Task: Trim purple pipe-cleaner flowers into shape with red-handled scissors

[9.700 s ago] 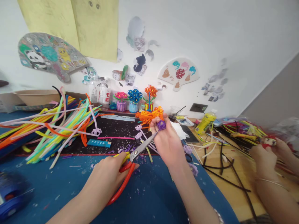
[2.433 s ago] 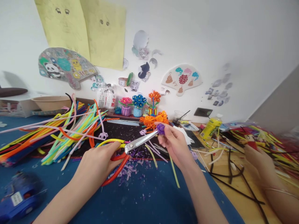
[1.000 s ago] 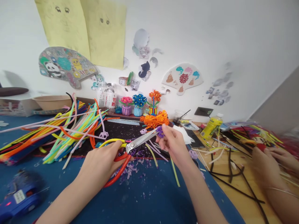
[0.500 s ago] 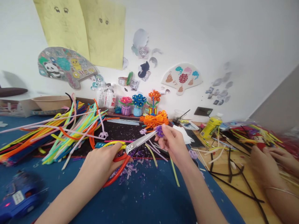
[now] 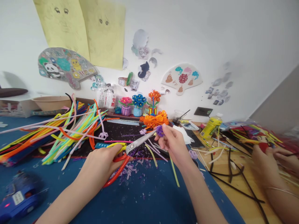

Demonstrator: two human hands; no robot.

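Observation:
My left hand (image 5: 102, 163) is closed round the red and yellow handles of a pair of scissors (image 5: 134, 146). The steel blades point up and right, their tips at a small purple pipe-cleaner flower (image 5: 160, 130). My right hand (image 5: 174, 144) pinches that flower between thumb and fingers above the dark mat (image 5: 116, 132). Purple clippings (image 5: 130, 169) lie on the blue table cover under the scissors.
A heap of coloured pipe cleaners (image 5: 58, 130) lies at the left, a blue glue gun (image 5: 16, 199) at the near left. Orange flowers (image 5: 154, 119) and small potted ones (image 5: 139, 104) stand by the wall. Another person's hands (image 5: 268, 161) work at the right among black and yellow stems, near a yellow bottle (image 5: 211, 126).
Over the last second both my hands have stayed almost in place. The scissor blades have shifted slightly at the purple flower. The other person's hands have moved a little at the right.

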